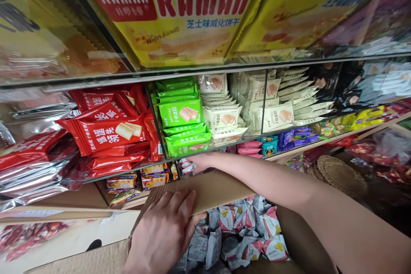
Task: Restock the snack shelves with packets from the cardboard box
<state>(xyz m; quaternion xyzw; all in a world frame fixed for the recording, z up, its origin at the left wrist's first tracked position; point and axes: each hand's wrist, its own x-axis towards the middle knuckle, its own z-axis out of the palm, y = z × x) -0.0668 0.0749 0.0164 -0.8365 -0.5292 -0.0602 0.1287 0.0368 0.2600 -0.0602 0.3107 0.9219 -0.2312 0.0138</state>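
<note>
My left hand [165, 231] rests flat on the flap [212, 188] of an open cardboard box, fingers spread and holding nothing. The box is filled with several small white, pink and yellow snack packets [244, 227]. My right arm stretches across the box toward the lower shelf. My right hand [197, 162] is at the shelf's front edge, closed on a small packet [186, 166] with red and white print. Most of its fingers are hidden behind the flap and the shelf edge.
Glass-fronted shelves hold red packets [109, 132], green packets [183, 115] and cream packets [224, 113]. Large yellow KAMAN wafer packs [192, 13] lie on the shelf above. Orange packets [135, 182] sit lower left. A woven round basket [340, 175] stands at the right.
</note>
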